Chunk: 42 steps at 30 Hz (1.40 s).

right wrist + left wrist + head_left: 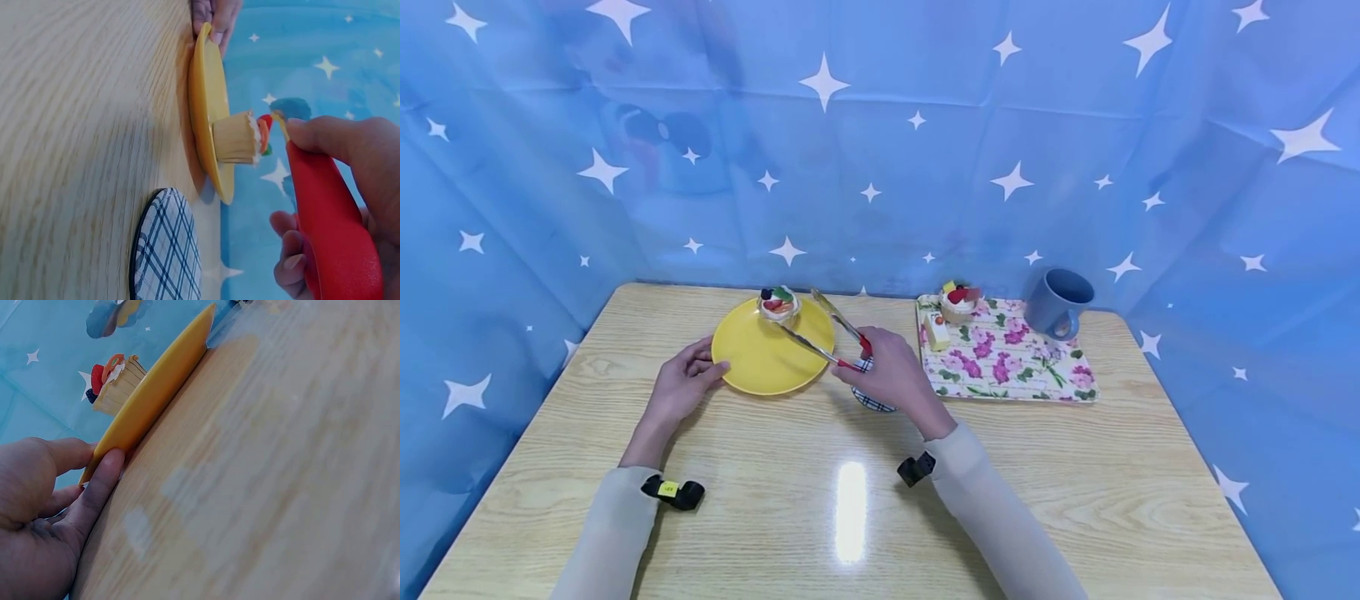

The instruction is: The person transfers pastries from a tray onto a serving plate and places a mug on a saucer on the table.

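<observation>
At the left, my left hand [683, 385] pinches the rim of a yellow plate [767, 362], thumb at the near edge. In the left wrist view the plate appears edge-on, close over the wooden table. A cupcake [778, 307] topped with cream and fruit sits upright near the plate's far rim. My right hand [889, 371] holds metal tongs by their red handles [331, 225]. The two tong arms stand spread apart, with nothing between them; one tip overlaps the cupcake's near side in the head view, the other points past its right.
Partly hidden beneath my right hand is a round plaid coaster [167, 250]. On the right, a flowered tray [1037, 379] bears another fruit cupcake [957, 307], a small piece of cake [937, 332] and a blue-grey mug [1048, 304]. A starry blue curtain [880, 142] hangs behind the table.
</observation>
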Tool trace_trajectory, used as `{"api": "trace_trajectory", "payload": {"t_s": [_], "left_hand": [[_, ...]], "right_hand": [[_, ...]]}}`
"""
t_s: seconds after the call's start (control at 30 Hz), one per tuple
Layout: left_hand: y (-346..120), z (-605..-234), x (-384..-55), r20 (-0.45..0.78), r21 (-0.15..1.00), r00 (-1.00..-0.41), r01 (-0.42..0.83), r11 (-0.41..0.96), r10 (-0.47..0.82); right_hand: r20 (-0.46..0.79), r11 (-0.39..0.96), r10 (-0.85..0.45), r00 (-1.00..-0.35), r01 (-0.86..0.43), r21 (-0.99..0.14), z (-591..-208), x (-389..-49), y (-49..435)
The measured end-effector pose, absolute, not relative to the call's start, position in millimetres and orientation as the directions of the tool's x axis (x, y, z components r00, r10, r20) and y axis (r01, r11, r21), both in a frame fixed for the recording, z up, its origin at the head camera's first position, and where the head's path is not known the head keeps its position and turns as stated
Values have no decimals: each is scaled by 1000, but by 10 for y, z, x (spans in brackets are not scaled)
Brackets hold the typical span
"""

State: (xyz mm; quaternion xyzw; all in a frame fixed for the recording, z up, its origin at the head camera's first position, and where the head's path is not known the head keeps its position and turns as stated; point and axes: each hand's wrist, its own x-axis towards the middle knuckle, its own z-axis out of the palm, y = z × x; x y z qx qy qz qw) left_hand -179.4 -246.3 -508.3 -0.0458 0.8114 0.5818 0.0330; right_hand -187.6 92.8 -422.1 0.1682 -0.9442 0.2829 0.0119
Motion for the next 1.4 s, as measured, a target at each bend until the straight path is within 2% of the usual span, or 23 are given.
{"api": "trace_trajectory", "payload": {"t_s": [0.57, 1.4], "left_hand": [[-2440, -5055, -1792, -122, 937, -991, -130, 323, -44], [-2443, -5062, -1782, -110, 935, -992, -122, 332, -56]], "right_hand": [[116, 779, -278, -954, -294, -554, -4158, -1719, 1128], [159, 763, -229, -960, -278, -583, -4118, -1700, 1477]]}}
